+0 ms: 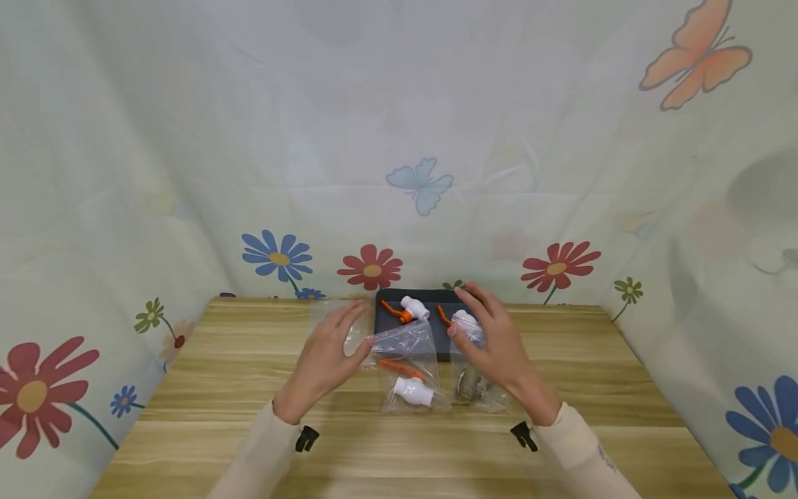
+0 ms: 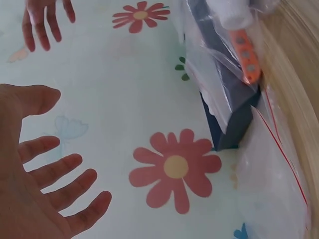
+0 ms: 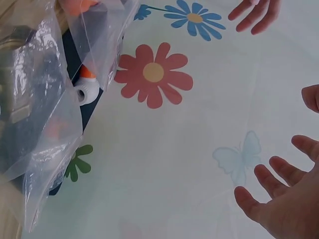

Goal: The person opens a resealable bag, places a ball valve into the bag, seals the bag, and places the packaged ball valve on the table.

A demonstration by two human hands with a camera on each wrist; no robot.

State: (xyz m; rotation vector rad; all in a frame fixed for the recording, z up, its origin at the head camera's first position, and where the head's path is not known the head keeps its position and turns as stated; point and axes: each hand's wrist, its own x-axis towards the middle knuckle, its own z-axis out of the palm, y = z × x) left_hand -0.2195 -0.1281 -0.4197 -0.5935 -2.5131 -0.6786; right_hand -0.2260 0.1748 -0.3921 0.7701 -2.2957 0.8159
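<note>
Hovering spread near the dark tray (image 1: 430,295), left hand (image 1: 325,357) and right hand (image 1: 501,350) seem between steps; lifting the bagged valve (image 1: 413,392) in front of it would need pinching.

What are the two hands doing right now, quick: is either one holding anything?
Left hand: open, fingers spread, holding nothing.
Right hand: open, holding nothing, raised above the table.
</note>
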